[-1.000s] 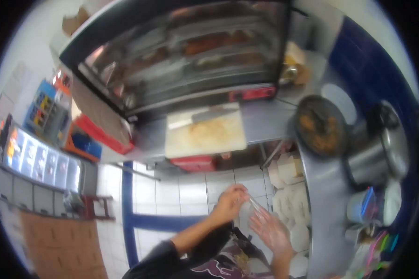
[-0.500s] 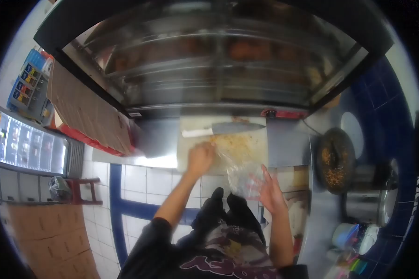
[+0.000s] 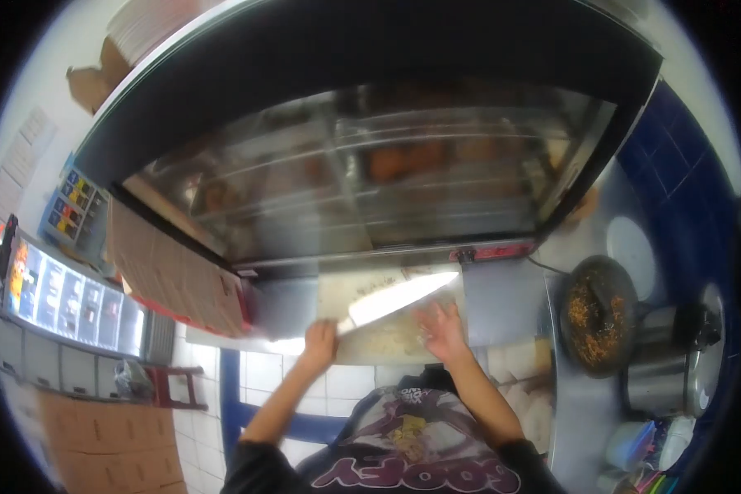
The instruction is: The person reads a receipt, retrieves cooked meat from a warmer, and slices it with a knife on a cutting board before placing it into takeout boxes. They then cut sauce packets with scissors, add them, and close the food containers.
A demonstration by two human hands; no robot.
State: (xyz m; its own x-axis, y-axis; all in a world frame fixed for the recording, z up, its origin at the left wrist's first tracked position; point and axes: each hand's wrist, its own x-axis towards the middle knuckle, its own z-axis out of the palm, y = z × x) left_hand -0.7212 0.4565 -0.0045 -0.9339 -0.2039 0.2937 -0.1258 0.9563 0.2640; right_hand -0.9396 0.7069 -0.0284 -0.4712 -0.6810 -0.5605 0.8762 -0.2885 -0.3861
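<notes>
The knife [image 3: 404, 300] is gripped by its handle in the closed left hand [image 3: 321, 341], its bright blade angled up and rightward from that grip, over the cutting board [image 3: 395, 342]. The right hand [image 3: 443, 333] is held open, fingers spread, just beside the blade, over the board's right part. Beyond the grip, the glass display case [image 3: 370, 181] is seen; well to its right, a dark bowl [image 3: 598, 316] is set.

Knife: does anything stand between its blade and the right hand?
Nothing visible does: the knife is in the left hand, over the cutting board, and the right hand is open just on the blade's near side. Height gap unclear.
</notes>
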